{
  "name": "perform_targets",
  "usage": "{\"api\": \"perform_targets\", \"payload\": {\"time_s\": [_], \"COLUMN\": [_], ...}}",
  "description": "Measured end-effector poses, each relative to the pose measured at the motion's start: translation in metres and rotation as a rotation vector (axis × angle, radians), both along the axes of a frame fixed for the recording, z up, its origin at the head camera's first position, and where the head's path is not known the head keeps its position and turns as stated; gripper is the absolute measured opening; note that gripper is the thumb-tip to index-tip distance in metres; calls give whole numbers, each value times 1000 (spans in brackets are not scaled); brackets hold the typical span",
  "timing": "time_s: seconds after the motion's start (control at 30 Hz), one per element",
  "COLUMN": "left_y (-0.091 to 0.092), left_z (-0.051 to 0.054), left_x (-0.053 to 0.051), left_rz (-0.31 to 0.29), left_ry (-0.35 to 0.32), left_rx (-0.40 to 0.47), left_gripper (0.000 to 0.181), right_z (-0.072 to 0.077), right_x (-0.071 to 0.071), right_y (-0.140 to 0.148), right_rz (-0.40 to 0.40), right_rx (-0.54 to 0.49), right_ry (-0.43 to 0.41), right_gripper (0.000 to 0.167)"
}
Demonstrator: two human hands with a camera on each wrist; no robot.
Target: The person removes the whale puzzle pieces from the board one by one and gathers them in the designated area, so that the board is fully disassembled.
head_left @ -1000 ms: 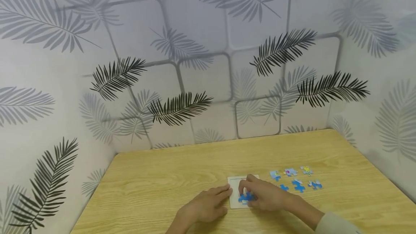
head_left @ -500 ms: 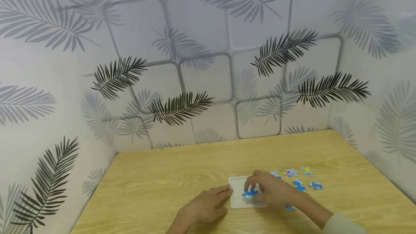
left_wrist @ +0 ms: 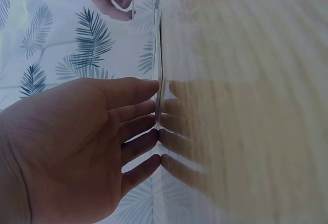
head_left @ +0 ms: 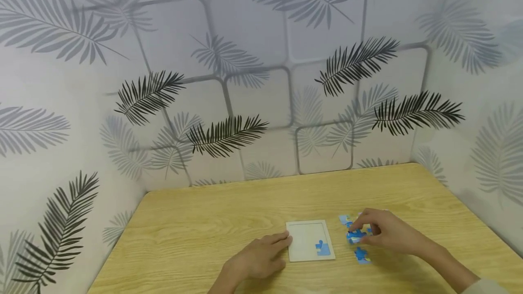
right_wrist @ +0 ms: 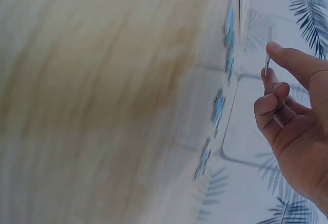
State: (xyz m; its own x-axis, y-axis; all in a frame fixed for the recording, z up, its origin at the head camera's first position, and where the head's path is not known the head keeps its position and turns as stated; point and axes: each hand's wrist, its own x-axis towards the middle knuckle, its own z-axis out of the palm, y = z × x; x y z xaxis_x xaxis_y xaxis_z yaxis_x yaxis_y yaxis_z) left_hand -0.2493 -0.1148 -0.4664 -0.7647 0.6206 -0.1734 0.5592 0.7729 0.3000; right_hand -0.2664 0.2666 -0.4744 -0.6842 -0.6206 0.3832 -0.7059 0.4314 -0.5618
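A white puzzle tray point(head_left: 302, 242) lies flat on the table, a blue jigsaw piece point(head_left: 323, 249) in its near right corner. At the tray's left edge, my left hand point(head_left: 261, 255) rests with its fingers stretched out, touching the rim. My right hand point(head_left: 388, 230) pinches another blue and white jigsaw piece point(head_left: 355, 237) between thumb and fingertips, right of the tray. Seen edge-on in the right wrist view, the pinched piece point(right_wrist: 268, 55) is held above the table. Loose jigsaw pieces point(head_left: 344, 218) lie beneath and behind this hand, some of them hidden by it.
One loose blue piece point(head_left: 362, 255) lies between the tray and the right forearm. The wooden table point(head_left: 204, 221) meets a leaf-patterned wall point(head_left: 253, 103) along its back edge, and similar walls stand at both sides.
My right hand has moved from above the tray to the right, over the loose pieces, carrying its pinched piece along. The piece in the tray's corner has come into view. My left hand has stayed put.
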Motion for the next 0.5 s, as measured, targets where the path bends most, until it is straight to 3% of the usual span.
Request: {"api": "perform_targets", "payload": {"time_s": [0.13, 0.3, 0.5], "left_y": [1, 1, 1], "left_z": [-2, -2, -2], "left_x": [-1, -1, -1], "left_rz": [-1, 1, 4], "left_ry": [1, 9, 7], "left_rx": [3, -7, -16], "left_gripper": [56, 56, 56], "right_z": [-2, -3, -13], "right_x": [4, 10, 15], "right_y": [23, 49, 64], "right_rz": [-19, -29, 87], "right_rx": [-3, -12, 23], "right_ry": [35, 14, -76], "right_gripper": [31, 32, 26]}}
